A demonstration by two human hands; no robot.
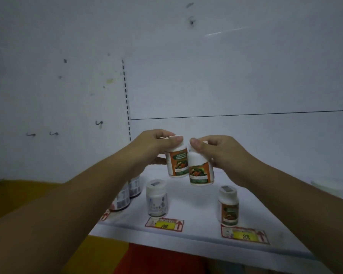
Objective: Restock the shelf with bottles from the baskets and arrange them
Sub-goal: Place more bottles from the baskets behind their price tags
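Note:
Both hands are raised over the white shelf [196, 218], each with a small white bottle bearing an orange and green label. My left hand [156, 147] grips the top of one bottle [177, 163]. My right hand [220, 153] grips the top of the other bottle [201, 172], which hangs slightly lower and tilted. The two bottles touch side by side above the shelf. On the shelf stands a matching orange-labelled bottle [228, 207] at the front right, and a white bottle with a grey label [156, 198] at the front middle.
Two more bottles [127, 194] stand at the shelf's left, partly hidden by my left forearm. Price tags [164, 224] [245, 236] lie along the shelf's front edge. A white back panel [226, 76] rises behind. Yellow and red surfaces [111, 256] show below the shelf.

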